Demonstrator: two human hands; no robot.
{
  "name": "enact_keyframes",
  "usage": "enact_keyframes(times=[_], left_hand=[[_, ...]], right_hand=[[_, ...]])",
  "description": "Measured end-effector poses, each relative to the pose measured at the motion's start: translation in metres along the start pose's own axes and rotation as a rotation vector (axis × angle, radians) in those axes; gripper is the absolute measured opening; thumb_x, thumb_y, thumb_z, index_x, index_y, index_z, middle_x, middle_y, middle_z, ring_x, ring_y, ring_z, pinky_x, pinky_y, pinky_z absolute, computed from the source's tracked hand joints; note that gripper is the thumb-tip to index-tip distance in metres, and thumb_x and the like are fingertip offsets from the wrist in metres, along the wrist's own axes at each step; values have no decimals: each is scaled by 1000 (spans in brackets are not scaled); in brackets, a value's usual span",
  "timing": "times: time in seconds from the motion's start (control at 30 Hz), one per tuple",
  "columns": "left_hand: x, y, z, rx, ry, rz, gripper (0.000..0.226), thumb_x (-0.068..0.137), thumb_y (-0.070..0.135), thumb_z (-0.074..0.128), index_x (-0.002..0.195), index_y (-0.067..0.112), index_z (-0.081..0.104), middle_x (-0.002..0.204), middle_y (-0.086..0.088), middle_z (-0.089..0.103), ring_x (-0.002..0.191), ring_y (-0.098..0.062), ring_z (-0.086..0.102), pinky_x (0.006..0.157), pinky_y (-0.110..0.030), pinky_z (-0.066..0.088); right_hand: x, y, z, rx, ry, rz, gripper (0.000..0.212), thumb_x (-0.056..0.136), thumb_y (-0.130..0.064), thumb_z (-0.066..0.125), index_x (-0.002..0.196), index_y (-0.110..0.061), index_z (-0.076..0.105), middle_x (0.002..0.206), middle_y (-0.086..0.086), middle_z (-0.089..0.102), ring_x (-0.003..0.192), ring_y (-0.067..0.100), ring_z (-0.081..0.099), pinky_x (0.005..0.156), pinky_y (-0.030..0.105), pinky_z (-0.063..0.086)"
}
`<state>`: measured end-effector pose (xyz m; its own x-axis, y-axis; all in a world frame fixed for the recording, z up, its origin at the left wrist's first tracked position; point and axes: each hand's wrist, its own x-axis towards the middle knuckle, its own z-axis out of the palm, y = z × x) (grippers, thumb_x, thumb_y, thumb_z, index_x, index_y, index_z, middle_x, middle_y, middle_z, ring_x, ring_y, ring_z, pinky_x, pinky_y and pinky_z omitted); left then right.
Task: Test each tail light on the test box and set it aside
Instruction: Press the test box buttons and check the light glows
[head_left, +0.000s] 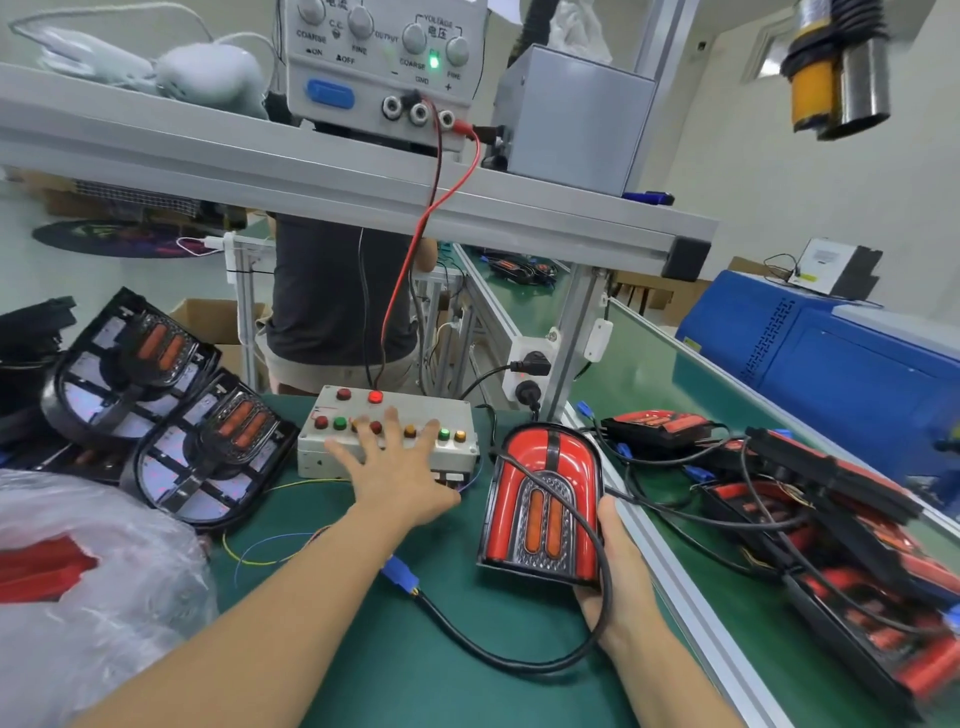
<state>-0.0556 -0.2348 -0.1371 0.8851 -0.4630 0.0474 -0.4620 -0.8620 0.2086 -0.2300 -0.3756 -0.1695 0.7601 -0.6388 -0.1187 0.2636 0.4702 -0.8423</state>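
while the left hand (397, 480) lies spread over the test box (387, 441), fingers straight and pressing among its coloured buttons, the right hand (615, 566) grips the lower right edge of a red tail light (543, 499), propping it upright just right of the box on the green mat (467, 623). the light's black cable (519, 660) loops down in front of the box and ends in a blue connector (400, 571) lying near the left forearm; whether that plug is seated in the box's lead cannot be told, and the lamp shows no clear glow. a poor connection here would read as a failed lamp. the spread fingers could also press two buttons at once and muddle the check. further right of the box, tested lights (831, 519) lie in a heap of tangled cables, so setting this one aside could snag its loop. left of the box wait unlensed housings (156, 405).
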Motion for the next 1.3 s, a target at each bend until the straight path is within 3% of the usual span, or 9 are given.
enact_keyframes(times=[0.2,0.33,0.43,0.6,0.77,0.93,1.1,1.23,1.3], left_hand=[[2,-2,-1,9,-18,13,92,71,65,59,146,52,8,159,-3,-16,141,-46,-16,102,-75,-5],[2,-2,0,-15,-27,33,91,70,58,63,145,53,11,159,-3,-16,141,-46,-16,103,-75,-3],[2,0,-1,-11,-34,38,90,69,55,64,144,53,12,159,-4,-14,141,-46,-16,102,-76,-1],[1,-2,4,32,-16,53,91,70,50,63,144,52,9,157,-5,-17,140,-49,-16,102,-77,6],[2,-2,0,45,-22,64,89,72,44,64,144,52,11,156,-6,-16,139,-51,-12,101,-77,9],[2,-1,-4,32,-46,67,86,75,42,62,144,52,12,157,-5,-16,140,-50,-14,102,-77,8],[3,0,-6,17,-55,60,83,77,40,61,144,51,15,157,-5,-15,140,-50,-12,104,-76,9],[4,0,-7,22,-56,59,82,78,41,61,144,51,15,157,-5,-14,140,-50,-11,103,-76,9],[4,1,-6,19,-55,58,81,78,41,61,144,52,15,157,-5,-14,140,-50,-11,103,-76,9]], right_hand=[[-6,-2,10,-19,16,12,46,66,-51,68,96,-18,77,104,13,74,91,27,73,62,34,59],[-8,-3,8,-31,63,-60,40,83,-46,63,110,-19,71,111,11,72,100,28,71,71,38,60],[-8,-2,7,-59,82,-118,26,94,-42,54,99,-26,75,108,10,73,98,27,71,74,39,59],[-5,-7,12,-115,92,-159,27,68,-51,69,83,-32,78,97,6,74,89,24,72,80,43,58],[6,-16,9,-259,134,-260,23,91,-45,58,89,-28,73,93,3,73,89,23,67,85,45,54],[13,-31,9,-339,169,-387,31,100,-38,46,97,-20,71,88,0,73,79,11,66,70,28,53],[18,-35,16,-246,170,-304,33,101,-40,44,108,-19,69,98,2,76,90,18,72,69,28,57],[17,-33,22,-188,144,-216,39,97,-48,46,115,-21,68,106,4,75,99,22,71,89,42,54],[16,-32,22,-180,131,-194,41,96,-51,48,115,-22,69,107,5,74,101,23,71,91,44,53]])
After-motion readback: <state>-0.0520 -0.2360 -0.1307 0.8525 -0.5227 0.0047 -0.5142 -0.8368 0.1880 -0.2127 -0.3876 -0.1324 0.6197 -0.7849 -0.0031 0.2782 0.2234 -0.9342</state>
